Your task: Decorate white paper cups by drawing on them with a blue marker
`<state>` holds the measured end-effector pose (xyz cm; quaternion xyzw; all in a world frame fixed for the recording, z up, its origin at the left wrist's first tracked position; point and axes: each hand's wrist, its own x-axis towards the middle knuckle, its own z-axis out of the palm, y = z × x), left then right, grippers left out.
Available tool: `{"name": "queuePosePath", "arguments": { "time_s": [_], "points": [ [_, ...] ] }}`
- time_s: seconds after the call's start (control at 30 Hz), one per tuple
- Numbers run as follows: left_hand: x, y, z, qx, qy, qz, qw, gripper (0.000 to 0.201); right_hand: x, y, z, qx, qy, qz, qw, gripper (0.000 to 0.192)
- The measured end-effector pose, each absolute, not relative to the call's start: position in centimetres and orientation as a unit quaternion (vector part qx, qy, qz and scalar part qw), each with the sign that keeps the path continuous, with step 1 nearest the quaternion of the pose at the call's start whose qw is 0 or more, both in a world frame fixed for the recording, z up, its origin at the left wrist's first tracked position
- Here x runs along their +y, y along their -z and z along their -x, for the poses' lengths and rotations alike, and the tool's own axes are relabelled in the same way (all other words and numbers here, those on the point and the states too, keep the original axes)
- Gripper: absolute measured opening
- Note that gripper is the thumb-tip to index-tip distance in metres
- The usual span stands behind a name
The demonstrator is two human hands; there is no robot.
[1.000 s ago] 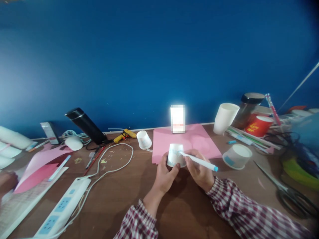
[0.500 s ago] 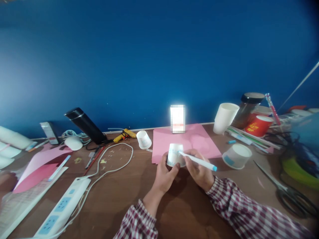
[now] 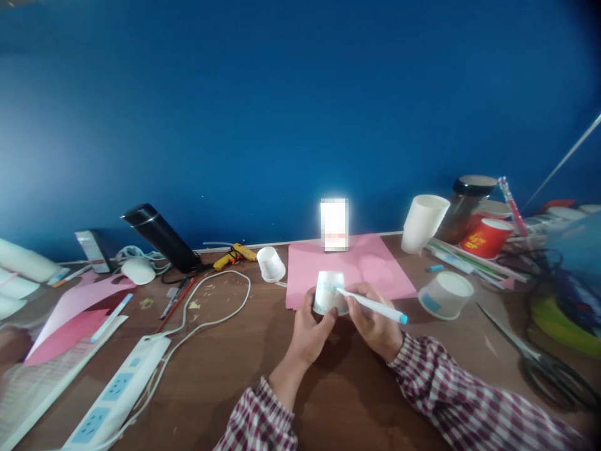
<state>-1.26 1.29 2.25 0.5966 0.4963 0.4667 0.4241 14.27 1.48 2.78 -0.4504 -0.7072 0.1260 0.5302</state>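
Note:
My left hand [image 3: 312, 335] is closed round the lower part of a white paper cup [image 3: 329, 289], its thumb across the front. Pale blue marks show on the cup's side. Between the fingers of my right hand [image 3: 373, 318] is a white marker [image 3: 378, 305] with a light blue end. The marker's tip points left and is at the cup's wall; whether it touches I cannot tell. Behind the cup lies pink paper [image 3: 385, 269], on which a bright, blurred-out upright screen [image 3: 335, 225] stands against the blue wall.
Right: another paper cup [image 3: 446, 294], a blue cap [image 3: 436, 268], scissors [image 3: 539, 363], stacked white cups [image 3: 425, 219] and a red cup [image 3: 488, 238]. Left: a small cup [image 3: 271, 264], a yellow glue gun [image 3: 235, 255], a black flask [image 3: 162, 238] and a power strip [image 3: 119, 388]. Another person's hand [image 3: 16, 344] is at far left.
The marker tip has shifted very slightly left and down along the cup, and the cup has moved a touch left. Both hands keep their holds.

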Motion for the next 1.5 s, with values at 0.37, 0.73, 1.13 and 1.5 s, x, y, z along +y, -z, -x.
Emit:
{"name": "queuePosePath", "arguments": {
  "time_s": [0.37,0.73,1.13,1.5],
  "points": [
    [1.24,-2.02,1.24,0.499,-0.475,-0.588,0.424,0.041,1.39,-2.8,-14.22,-0.71,-0.117,0.447,0.531,0.008],
    [1.32,-2.12,1.21,0.496,-0.477,-0.592,0.42,0.041,1.29,-2.58,-14.19,-0.699,-0.137,0.446,0.542,0.009],
    [1.31,-2.05,1.2,0.487,-0.476,-0.586,0.439,0.042,1.29,-2.56,-14.16,-0.703,-0.144,0.442,0.538,0.01],
    [1.31,-2.14,1.22,0.494,-0.473,-0.586,0.435,0.04,1.3,-2.53,-14.14,-0.703,-0.148,0.441,0.538,0.01]
  ]
}}
